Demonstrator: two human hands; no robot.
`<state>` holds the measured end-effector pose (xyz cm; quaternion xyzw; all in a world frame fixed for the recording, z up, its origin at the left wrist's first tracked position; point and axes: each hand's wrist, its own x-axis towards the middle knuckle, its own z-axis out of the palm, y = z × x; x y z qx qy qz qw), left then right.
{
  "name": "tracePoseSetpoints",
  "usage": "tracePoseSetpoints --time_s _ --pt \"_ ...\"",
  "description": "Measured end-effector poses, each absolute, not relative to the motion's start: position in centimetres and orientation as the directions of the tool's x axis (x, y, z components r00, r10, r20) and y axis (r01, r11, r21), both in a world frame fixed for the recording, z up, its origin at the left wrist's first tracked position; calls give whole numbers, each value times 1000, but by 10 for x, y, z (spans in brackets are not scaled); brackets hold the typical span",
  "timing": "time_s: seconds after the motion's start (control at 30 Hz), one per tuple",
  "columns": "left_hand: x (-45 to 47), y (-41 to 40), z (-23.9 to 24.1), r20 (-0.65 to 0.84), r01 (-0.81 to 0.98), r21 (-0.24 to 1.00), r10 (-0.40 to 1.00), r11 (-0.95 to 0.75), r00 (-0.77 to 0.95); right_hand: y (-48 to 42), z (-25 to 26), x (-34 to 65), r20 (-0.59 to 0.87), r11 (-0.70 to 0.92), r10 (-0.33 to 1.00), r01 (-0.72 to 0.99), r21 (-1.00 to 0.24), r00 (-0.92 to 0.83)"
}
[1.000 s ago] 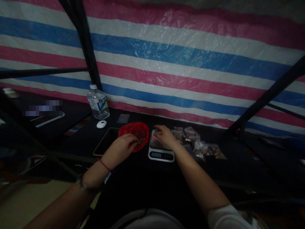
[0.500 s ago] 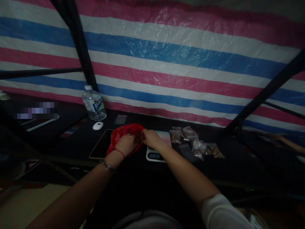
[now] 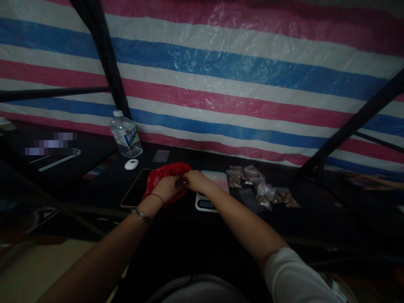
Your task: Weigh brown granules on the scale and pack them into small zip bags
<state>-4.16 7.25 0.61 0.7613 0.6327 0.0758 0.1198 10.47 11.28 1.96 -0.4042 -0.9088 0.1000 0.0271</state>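
Observation:
Both of my hands meet over an open red plastic bag (image 3: 155, 173). My left hand (image 3: 167, 188), with a red cord and a beaded bracelet at the wrist, reaches over the bag with its fingers curled. My right hand (image 3: 195, 182) comes in from the other side, its fingers bent and pressed together. Between the fingertips is a dark brown, slightly glossy clump (image 3: 182, 182); whether it is loose or in clear plastic I cannot tell. Under my right forearm lies a white kitchen scale (image 3: 217, 177), its display partly covered.
Several filled zip bags (image 3: 265, 193) of brown bits lie right of the scale, beside a flat clear bag (image 3: 251, 198). A dark tablet-like slab (image 3: 134, 191), white oval object (image 3: 131, 164), flat zip bag (image 3: 161, 156) and plastic bottle (image 3: 126, 136) are left. Another person's arm (image 3: 375, 183) shows far right.
My hands stay together over the red bag, and my right fingers have shifted slightly left. The whole view has moved a little; the objects on the table keep their places.

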Motion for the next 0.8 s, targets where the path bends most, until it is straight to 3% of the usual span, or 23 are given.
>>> tracePoseSetpoints --time_s 0.3,0.43,0.63,0.8 --pt "-54 75 5 -34 910 396 988 -127 152 115 15 98 -60 659 715 701 -274 -696" --pt "-60 78 7 -14 878 457 985 -146 171 114 13 96 -52 569 769 720 -398 -637" --pt "-69 83 13 70 693 685 967 -225 245 115 11 95 -14 476 806 662 -579 -592" --pt "-70 83 22 125 663 701 960 -263 249 120 4 90 22 389 842 579 -716 -539"
